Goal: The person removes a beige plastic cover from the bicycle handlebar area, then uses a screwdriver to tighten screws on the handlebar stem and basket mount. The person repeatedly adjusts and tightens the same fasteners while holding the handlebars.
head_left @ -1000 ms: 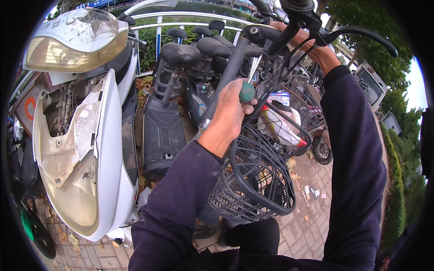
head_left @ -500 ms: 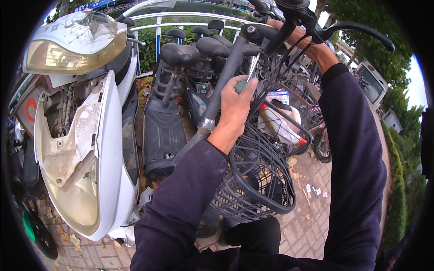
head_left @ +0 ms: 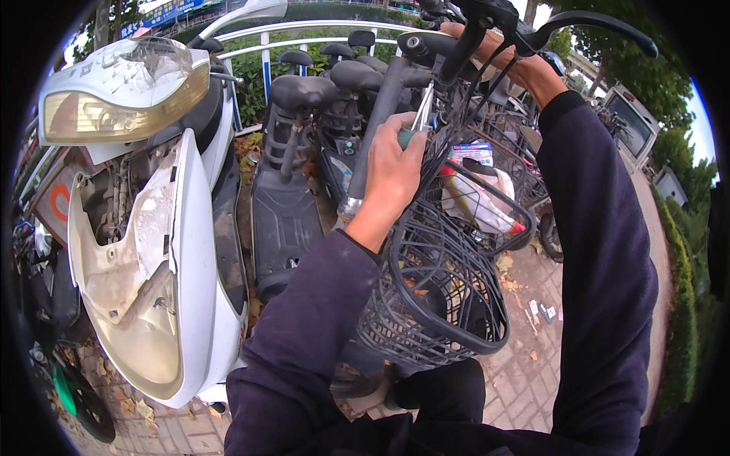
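Note:
My left hand grips a green-handled screwdriver, its metal shaft pointing up beside the dark steering tube, just below the stem and keyhole housing. Black cables run down past it. My right hand reaches to the top of the handlebar area, fingers curled behind the housing and cables; what they grip is partly hidden. A black wire basket hangs below my left hand.
A white scooter with detached front panels stands at left. Black scooters, a white railing and more bikes with a loaded basket lie beyond. Brick paving with leaves and scraps is below; a hedge lines the right.
My left hand has turned on the screwdriver, with the thumb now covering more of the green handle, and sits slightly higher. My right hand stays at the handlebar. The view has shifted slightly.

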### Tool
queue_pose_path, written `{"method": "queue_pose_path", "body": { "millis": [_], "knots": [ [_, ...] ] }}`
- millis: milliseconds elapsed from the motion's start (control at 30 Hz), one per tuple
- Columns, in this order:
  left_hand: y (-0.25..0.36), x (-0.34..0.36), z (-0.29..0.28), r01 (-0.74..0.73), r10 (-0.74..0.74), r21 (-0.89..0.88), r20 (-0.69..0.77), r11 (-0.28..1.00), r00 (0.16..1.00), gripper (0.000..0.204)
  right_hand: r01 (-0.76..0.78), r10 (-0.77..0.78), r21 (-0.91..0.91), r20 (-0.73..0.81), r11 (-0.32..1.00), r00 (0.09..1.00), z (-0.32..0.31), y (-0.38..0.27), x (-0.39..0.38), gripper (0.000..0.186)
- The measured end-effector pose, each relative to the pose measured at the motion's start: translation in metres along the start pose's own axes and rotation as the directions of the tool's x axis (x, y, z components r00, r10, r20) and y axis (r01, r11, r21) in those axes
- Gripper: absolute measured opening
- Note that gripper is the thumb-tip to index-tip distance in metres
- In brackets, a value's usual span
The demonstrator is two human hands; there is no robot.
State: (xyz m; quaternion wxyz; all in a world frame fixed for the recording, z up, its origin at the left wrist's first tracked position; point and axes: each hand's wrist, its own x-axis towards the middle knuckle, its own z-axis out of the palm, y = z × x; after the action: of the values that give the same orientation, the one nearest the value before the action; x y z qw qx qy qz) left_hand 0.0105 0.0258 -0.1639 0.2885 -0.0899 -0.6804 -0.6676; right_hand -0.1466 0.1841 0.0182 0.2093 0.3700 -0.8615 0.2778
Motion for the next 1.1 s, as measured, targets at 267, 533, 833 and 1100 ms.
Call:
{"method": "queue_pose_path", "body": {
  "millis": [267, 533, 833, 1100],
  "knots": [
    [-0.012, 0.001, 0.013, -0.098, 0.11, 0.114, -0.111, 0.989, 0.988, 0.03, -0.021, 0.021, -0.001, 0.08, 1.0, 0.997, -0.002, 0.009, 0.01, 0.05],
    [0.002, 0.005, 0.01, 0.234, -0.223, -0.222, 0.074, 0.946, 0.972, 0.026, -0.008, 0.008, -0.049, 0.001, 0.999, 1.0, -0.001, 0.022, 0.011, 0.05],
    [-0.006, 0.014, 0.016, -0.018, 0.058, 0.206, -0.191, 0.978, 0.98, 0.034, 0.048, -0.048, -0.004, 0.009, 0.999, 0.999, -0.001, 0.013, 0.009, 0.048],
    [0.006, 0.01, 0.011, 0.25, -0.237, -0.199, 0.089, 0.947, 0.967, 0.028, 0.073, -0.073, 0.013, 0.02, 0.997, 0.997, -0.001, 0.011, 0.01, 0.047]
  ]
}}
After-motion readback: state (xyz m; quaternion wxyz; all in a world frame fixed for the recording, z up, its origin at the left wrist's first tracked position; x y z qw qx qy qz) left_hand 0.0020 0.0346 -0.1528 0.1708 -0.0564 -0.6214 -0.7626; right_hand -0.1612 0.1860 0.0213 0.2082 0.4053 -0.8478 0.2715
